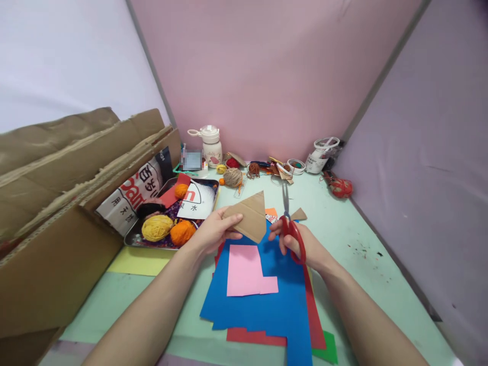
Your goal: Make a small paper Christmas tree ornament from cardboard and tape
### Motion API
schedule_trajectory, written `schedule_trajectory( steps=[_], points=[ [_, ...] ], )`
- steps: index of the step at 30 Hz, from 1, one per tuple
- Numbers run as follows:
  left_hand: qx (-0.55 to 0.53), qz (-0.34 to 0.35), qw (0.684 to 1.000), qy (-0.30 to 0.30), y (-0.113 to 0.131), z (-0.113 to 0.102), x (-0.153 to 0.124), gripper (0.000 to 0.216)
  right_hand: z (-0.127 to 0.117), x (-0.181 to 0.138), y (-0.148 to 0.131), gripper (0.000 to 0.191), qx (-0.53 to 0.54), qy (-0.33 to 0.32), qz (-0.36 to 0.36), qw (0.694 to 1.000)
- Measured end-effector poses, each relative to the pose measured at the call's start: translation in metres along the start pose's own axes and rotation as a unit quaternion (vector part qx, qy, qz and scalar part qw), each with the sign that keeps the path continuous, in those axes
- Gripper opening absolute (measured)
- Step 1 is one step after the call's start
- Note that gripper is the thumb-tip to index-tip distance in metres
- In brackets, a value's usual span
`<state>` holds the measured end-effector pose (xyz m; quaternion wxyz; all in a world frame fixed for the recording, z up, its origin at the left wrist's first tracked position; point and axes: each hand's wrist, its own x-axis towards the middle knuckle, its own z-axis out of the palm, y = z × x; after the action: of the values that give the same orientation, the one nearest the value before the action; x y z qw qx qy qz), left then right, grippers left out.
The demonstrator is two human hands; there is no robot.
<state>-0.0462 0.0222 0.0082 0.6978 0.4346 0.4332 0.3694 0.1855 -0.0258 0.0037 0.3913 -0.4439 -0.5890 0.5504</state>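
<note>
My left hand [220, 231] pinches a cut piece of brown cardboard [249, 216] by its left edge, above the sheets on the table. In my right hand [303, 244] is a pair of red-handled scissors [293, 231], its blades pointing away from me and apart from the cardboard. Below both hands lies a blue paper sheet [259, 312] with an irregular outline. A pink paper piece [244, 272] rests on it. Red paper [315, 320] and green paper [326, 347] stick out from underneath. A small cardboard scrap [299, 214] lies just beyond the scissors.
On the left stand large cardboard sheets [76, 244] beside a tray [152, 247] with yarn balls and paper. At the back are a white bottle [212, 150], a beige yarn ball [232, 177] and a white container [317, 160]. Red yarn [340, 188] lies at the right edge.
</note>
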Motion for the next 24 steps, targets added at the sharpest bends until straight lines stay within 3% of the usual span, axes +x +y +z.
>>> schedule_trajectory(
  steps=[6, 10, 12, 14, 19, 24],
  points=[
    [0.084, -0.009, 0.994, -0.062, -0.008, 0.007, -0.004, 0.035, 0.015, 0.000, 0.000, 0.025, 0.031, 0.080, 0.002, 0.996],
    [0.011, -0.014, 0.998, -0.054, -0.015, 0.018, -0.004, 0.038, 0.016, 0.005, 0.011, 0.022, 0.047, 0.194, -0.028, 0.979],
    [-0.019, -0.034, 0.995, -0.087, -0.019, 0.026, -0.005, 0.041, 0.016, 0.007, 0.016, 0.024, 0.064, 0.260, -0.045, 0.962],
    [-0.019, -0.045, 0.992, -0.113, -0.024, 0.034, -0.007, 0.039, 0.017, 0.007, 0.016, 0.025, 0.058, 0.280, -0.042, 0.957],
    [-0.047, 0.006, 0.998, -0.037, -0.027, 0.039, -0.007, 0.033, 0.019, 0.001, 0.007, 0.028, -0.007, 0.202, -0.014, 0.979],
    [-0.081, 0.094, 0.992, 0.027, -0.018, 0.026, -0.001, 0.024, 0.018, -0.008, 0.005, 0.040, -0.065, 0.024, 0.061, 0.996]
  ],
)
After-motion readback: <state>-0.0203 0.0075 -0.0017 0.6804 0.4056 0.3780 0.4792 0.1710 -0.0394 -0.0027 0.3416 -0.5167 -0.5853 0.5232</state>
